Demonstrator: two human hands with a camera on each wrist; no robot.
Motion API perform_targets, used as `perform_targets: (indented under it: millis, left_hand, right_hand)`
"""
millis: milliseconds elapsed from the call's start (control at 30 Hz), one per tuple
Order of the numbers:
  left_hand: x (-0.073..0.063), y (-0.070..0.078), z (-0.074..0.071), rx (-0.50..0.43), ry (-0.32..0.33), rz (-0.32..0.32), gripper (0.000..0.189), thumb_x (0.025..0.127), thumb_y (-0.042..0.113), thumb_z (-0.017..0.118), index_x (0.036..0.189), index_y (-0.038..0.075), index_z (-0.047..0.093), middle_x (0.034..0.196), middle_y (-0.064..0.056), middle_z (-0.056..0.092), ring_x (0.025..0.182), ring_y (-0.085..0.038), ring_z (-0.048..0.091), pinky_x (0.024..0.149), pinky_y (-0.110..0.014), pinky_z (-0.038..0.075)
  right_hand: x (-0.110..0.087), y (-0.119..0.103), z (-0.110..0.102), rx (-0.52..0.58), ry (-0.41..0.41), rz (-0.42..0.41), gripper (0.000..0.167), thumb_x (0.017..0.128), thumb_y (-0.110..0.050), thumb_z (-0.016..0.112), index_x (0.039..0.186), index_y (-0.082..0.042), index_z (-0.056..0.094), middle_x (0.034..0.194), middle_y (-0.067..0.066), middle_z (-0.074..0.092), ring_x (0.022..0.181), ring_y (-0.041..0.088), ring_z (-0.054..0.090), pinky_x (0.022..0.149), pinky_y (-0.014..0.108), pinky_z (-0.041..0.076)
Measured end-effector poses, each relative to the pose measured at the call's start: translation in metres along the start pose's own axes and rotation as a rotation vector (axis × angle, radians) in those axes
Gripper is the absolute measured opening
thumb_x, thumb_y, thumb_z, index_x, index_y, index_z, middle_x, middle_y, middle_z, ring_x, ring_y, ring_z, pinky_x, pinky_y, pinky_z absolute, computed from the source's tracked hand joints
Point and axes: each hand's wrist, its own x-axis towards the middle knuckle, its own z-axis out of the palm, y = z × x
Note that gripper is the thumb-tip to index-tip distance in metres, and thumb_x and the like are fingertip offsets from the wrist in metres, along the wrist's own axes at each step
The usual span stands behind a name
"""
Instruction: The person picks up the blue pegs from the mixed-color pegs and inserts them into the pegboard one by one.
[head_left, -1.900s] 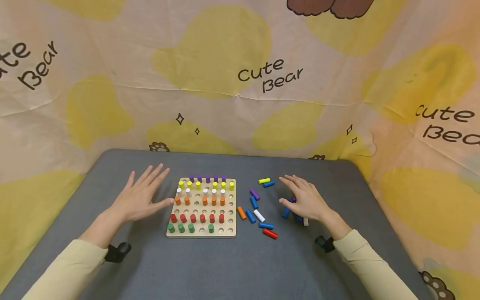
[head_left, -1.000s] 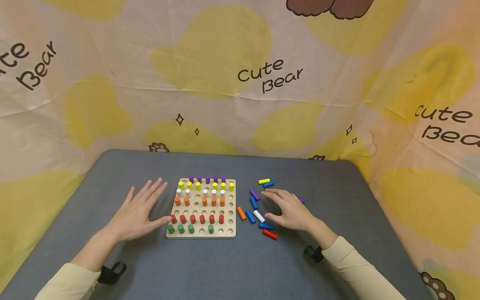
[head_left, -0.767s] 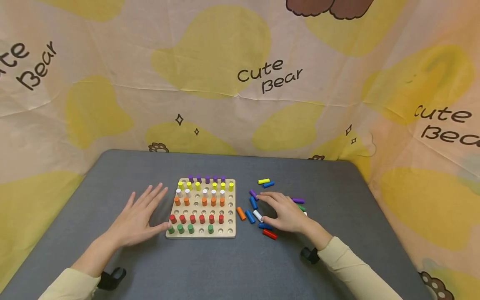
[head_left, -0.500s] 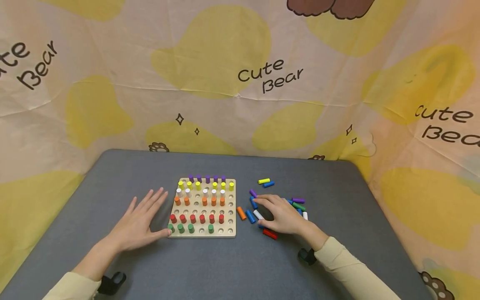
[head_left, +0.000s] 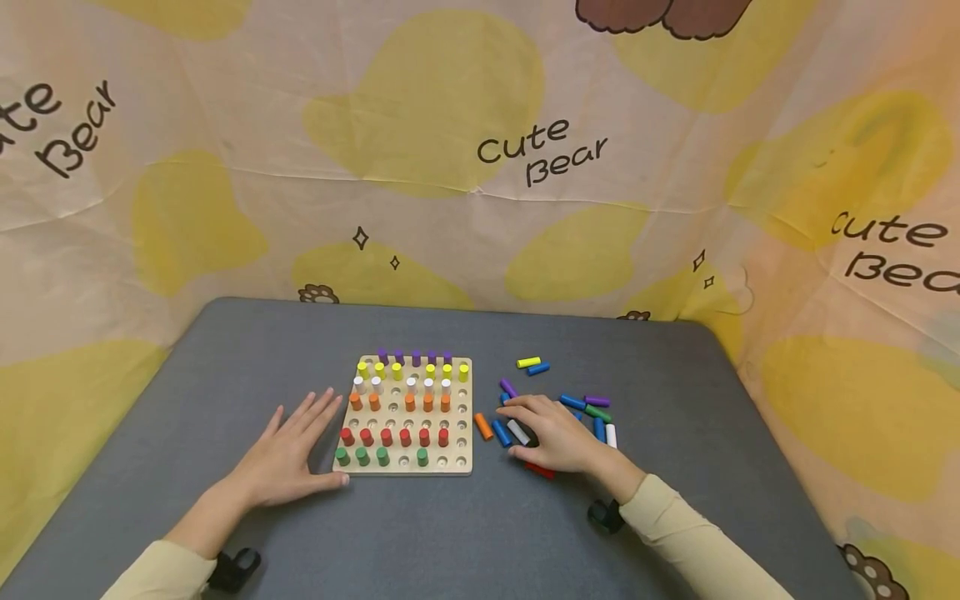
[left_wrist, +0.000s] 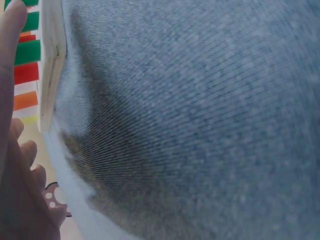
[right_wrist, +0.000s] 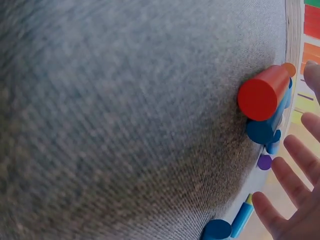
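A pale wooden pegboard point(head_left: 450, 467) stands on the table with rows of green, red, orange, white, yellow and purple pegs upright in its holes. My left hand point(head_left: 277, 467) is spread at the board's left side, its thumb by the near left corner. To the right of the board my right hand point(head_left: 558, 433) hovers low over loose pegs, fingers apart and holding nothing. A white peg point(head_left: 517, 432) shows between its thumb and fingers, and the hand partly covers a red peg point(right_wrist: 258, 99). That red peg lies nearest in the right wrist view.
Between board and right hand lie an orange peg point(head_left: 483, 427) and a blue peg point(head_left: 501, 432). A yellow peg point(head_left: 528, 362) lies farther back. Right of the hand are a green peg point(head_left: 597, 412), a purple peg point(head_left: 597, 401) and several others. A printed cloth point(head_left: 420, 225) hangs behind the table.
My right hand has moved left and toward me, uncovering blue, green, purple and white pegs on its right. My left hand has come nearer to me along the board. The board has stayed put.
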Motion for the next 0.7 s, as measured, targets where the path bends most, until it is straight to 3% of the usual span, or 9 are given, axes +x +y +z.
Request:
perform_targets:
  millis: [300, 700]
  left_hand:
    - [0.004, -0.003, 0.008, -0.038, -0.026, 0.005, 0.108, 0.066, 0.072, 0.062, 0.147, 0.012, 0.024, 0.152, -0.013, 0.022, 0.138, -0.038, 0.019, 0.103, -0.066, 0.011]
    - [0.008, -0.003, 0.014, -0.06, -0.066, -0.008, 0.103, 0.07, 0.072, 0.058, 0.148, 0.016, 0.022, 0.152, -0.012, 0.021, 0.139, -0.037, 0.018, 0.103, -0.065, 0.009]
  right_hand:
    - [0.0, 0.001, 0.003, 0.031, 0.041, 0.001, 0.052, 0.082, -0.04, 0.067, 0.128, -0.02, 0.054, 0.13, 0.002, 0.05, 0.116, 0.021, 0.048, 0.093, 0.045, 0.041]
    - [0.003, 0.007, 0.009, 0.09, 0.055, 0.02, 0.047, 0.081, -0.037, 0.068, 0.124, -0.021, 0.058, 0.14, 0.01, 0.041, 0.121, 0.028, 0.043, 0.096, 0.047, 0.038]
